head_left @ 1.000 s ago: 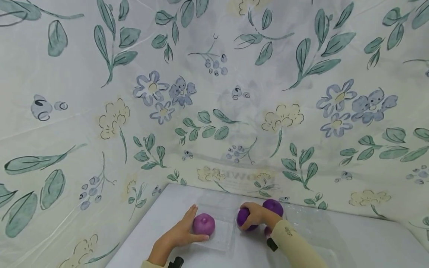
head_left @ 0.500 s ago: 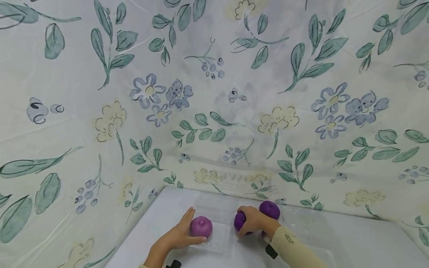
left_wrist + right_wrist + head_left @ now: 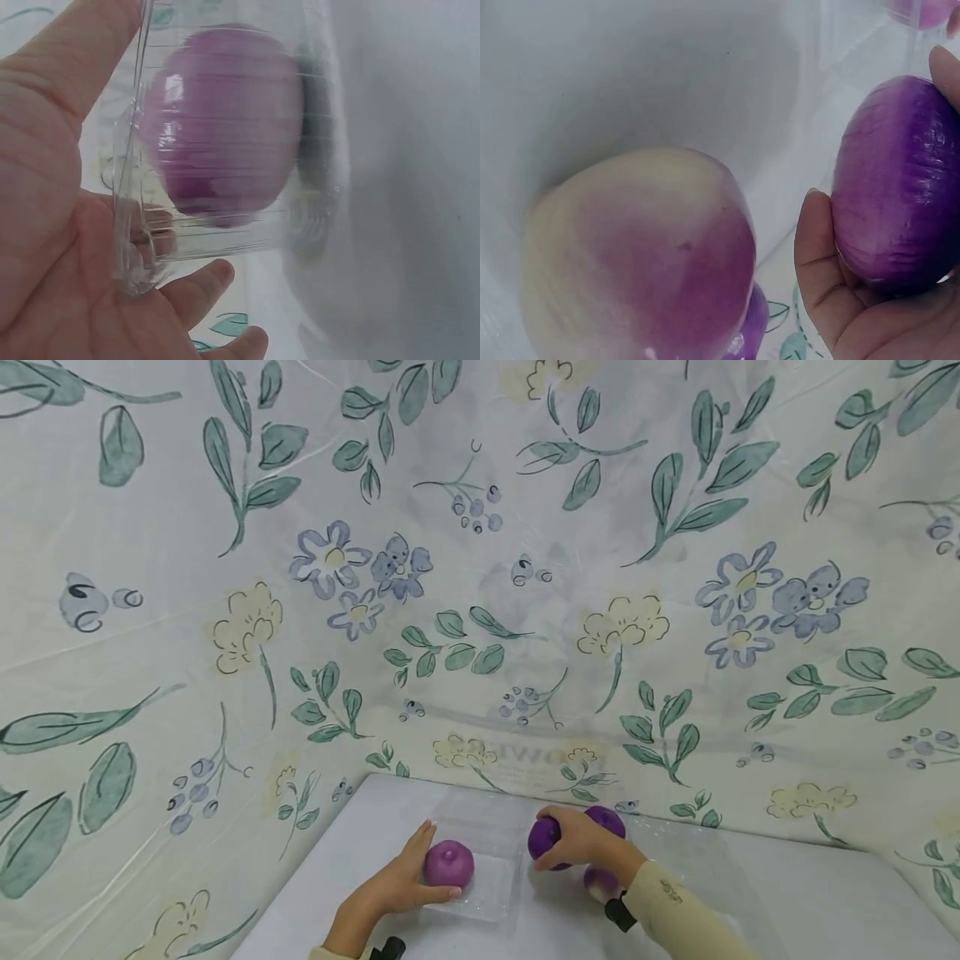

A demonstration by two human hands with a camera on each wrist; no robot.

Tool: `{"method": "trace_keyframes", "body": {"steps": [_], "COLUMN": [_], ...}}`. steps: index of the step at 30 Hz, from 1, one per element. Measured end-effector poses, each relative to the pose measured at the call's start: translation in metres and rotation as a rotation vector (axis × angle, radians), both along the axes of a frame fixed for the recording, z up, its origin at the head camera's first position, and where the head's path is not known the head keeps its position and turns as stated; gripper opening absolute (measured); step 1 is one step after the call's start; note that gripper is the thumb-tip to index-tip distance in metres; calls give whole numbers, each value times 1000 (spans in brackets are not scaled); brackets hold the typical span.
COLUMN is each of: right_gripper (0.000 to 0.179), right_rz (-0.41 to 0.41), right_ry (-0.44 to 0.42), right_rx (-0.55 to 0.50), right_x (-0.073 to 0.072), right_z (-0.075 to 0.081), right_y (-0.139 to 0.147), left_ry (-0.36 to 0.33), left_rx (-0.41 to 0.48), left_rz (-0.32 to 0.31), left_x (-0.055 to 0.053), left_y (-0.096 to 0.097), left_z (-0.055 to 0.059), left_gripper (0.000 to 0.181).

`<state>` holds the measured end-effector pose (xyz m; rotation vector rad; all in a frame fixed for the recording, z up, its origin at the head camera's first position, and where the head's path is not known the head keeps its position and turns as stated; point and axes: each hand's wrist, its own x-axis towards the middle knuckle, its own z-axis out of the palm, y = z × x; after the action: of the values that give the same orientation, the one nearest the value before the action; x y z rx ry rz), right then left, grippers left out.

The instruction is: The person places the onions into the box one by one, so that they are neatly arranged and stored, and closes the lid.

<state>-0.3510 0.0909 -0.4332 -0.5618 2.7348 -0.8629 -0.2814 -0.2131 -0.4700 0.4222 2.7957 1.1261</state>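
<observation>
A pink-purple onion [image 3: 450, 864] sits inside a clear plastic box [image 3: 497, 885] on the white table. My left hand [image 3: 401, 878] spans the box's left side, thumb along the front and fingers stretched along the back; its wrist view shows the onion [image 3: 225, 127] through the ribbed wall. Just right of the box, my right hand [image 3: 581, 839] grips a dark purple onion [image 3: 543, 838] between thumb and fingers. The right wrist view shows this onion [image 3: 896, 187] with the fingers around its side. A pale onion with a pink flush [image 3: 645, 247] lies beneath the right wrist.
Another dark purple onion [image 3: 609, 820] stands behind the right hand. More clear plastic packaging [image 3: 678, 843] lies at the right of the white table [image 3: 840, 893]. A flower-printed sheet [image 3: 480, 593] hangs behind and on the left.
The right hand, holding the dark purple onion, dips toward the front, then rises back. The right forearm shifts slightly right, uncovering more of the pale onion. The left hand stays at the box.
</observation>
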Motion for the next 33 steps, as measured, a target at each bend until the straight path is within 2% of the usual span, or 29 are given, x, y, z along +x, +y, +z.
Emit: {"method": "trace_keyframes", "body": {"steps": [10,16,22,28,33], "right_gripper": [79,81,76,75,76], "right_rz": [-26,-58,-29,-12,21], "right_ry": [15,7,77,89,62], "right_rx": [-25,-95,-105,-121,-137], "right_x": [4,4,2,4,9], "right_z": [10,10,12,12,8], "right_y": [-6,-12,-15,-20,-23], "left_ry": [-11,-22,-8,7,-50], "left_rx": [25,19,23,22,15], "left_rz": [7,20,3,9,45], "left_x": [-4,-6,-8,-11,-8], "left_y": [0,-1,-1,1,4], "left_z": [0,1,4,5,2], "left_gripper": [116,117,117,116,117]}}
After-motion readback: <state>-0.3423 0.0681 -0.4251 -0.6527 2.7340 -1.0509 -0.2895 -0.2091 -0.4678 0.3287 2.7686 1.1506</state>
